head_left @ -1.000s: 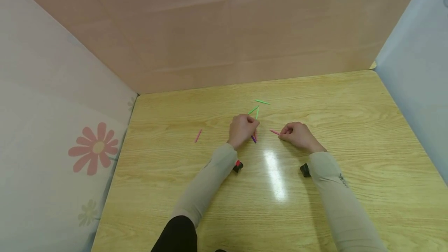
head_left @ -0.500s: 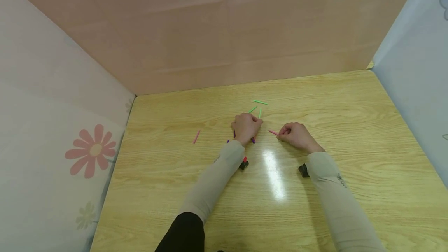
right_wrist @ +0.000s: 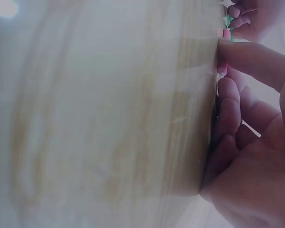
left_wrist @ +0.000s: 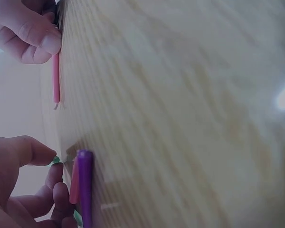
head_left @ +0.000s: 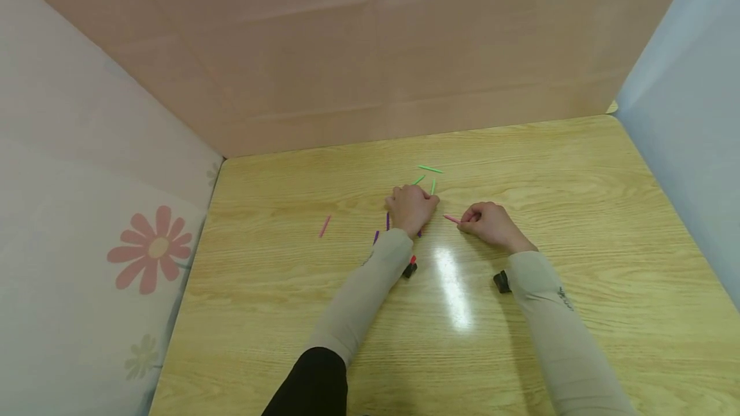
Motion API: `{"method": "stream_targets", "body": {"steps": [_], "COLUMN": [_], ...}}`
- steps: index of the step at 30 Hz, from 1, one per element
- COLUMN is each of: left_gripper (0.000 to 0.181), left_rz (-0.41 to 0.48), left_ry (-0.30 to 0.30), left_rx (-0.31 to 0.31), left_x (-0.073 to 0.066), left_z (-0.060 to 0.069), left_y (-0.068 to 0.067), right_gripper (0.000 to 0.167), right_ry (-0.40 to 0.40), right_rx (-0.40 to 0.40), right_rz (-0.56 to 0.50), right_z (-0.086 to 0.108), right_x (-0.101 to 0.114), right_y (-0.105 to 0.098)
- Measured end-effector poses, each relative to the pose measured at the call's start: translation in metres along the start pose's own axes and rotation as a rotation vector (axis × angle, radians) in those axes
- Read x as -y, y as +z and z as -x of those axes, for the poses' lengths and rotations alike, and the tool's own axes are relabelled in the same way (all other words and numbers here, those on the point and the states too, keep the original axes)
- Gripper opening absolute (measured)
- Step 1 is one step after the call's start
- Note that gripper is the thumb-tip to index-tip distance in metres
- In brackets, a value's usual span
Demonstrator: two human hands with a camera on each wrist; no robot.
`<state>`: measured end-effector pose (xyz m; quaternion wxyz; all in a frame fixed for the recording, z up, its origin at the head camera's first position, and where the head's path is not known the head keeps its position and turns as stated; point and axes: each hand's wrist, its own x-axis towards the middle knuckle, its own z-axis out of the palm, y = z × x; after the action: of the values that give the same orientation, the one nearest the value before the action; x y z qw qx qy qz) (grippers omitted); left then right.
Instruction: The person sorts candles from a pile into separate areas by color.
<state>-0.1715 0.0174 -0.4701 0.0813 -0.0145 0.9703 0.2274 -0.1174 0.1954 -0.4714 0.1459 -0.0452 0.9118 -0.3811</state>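
My left hand [head_left: 412, 209] pinches a thin green candle [head_left: 433, 187] between thumb and forefinger; its end [left_wrist: 56, 160] shows between the fingertips in the left wrist view. To the right, my right hand [head_left: 491, 223] pinches a pink candle [head_left: 451, 217] whose wick end points left. That hand rests low at the tabletop. Below the left hand lie a purple candle [left_wrist: 85, 185] and a reddish-pink candle [left_wrist: 74, 183], side by side. Another green candle [head_left: 419, 180] is partly hidden behind the left hand. Two purple candles [head_left: 388, 221] lie left of the left wrist.
A green candle [head_left: 430, 169] lies farther back on the wooden table [head_left: 260, 287]. Off to the left is a single pink candle [head_left: 325, 226]. A tan panel [head_left: 370, 50] closes the back, with pale panels [head_left: 69, 178] at the sides.
My left hand has moved right, carrying the green candle with it and away from the other green candle. Purple candles have come into view at its left. The right hand holds still.
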Motion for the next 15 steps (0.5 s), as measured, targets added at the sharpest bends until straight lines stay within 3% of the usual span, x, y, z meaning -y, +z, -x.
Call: {"method": "stream_targets", "body": {"steps": [15], "left_gripper": [0.031], "left_rz": [-0.023], "left_ry": [0.0], "left_rx": [-0.003], "left_x": [-0.0043], "left_z": [-0.0031], "left_y": [0.0014], "right_gripper": [0.016], "right_ry": [0.012], "right_rx": [-0.011], "right_rz": [0.001], "right_z": [-0.0003], "right_x": [0.0015], "right_y": [0.0017]}}
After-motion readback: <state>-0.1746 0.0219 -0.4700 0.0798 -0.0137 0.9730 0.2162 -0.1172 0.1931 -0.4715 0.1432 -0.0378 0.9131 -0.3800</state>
